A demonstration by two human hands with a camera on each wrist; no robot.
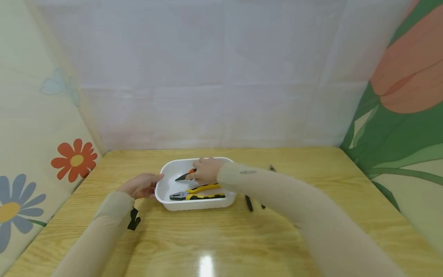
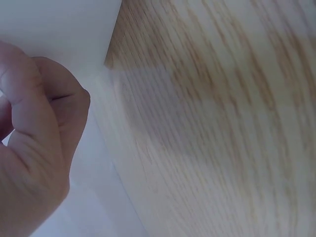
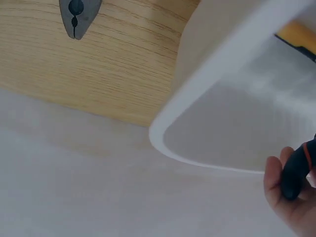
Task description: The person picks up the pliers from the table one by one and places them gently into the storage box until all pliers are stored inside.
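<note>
A white plastic tray (image 1: 195,208) stands on the wooden table. My left hand (image 1: 143,185) grips its left end, thumb at the rim and fingers lower down the outside; in the left wrist view the fingers of the left hand (image 2: 34,118) are bent beside the white wall. Over the tray's far side, my right hand (image 1: 207,170) holds needle-nose pliers (image 1: 182,177) with dark pointed jaws aimed left. Their dark handle (image 3: 295,173) with an orange-red line shows between the fingers in the right wrist view. Yellow-and-black combination pliers (image 1: 195,196) lie along the tray's near side.
Right of the tray, another pair of pliers lies on the table, mostly hidden under my right forearm; its grey jaws (image 3: 80,17) and black handle end (image 1: 249,203) show. A white cloth (image 1: 221,77) hangs behind the table, with flower-printed panels at both sides.
</note>
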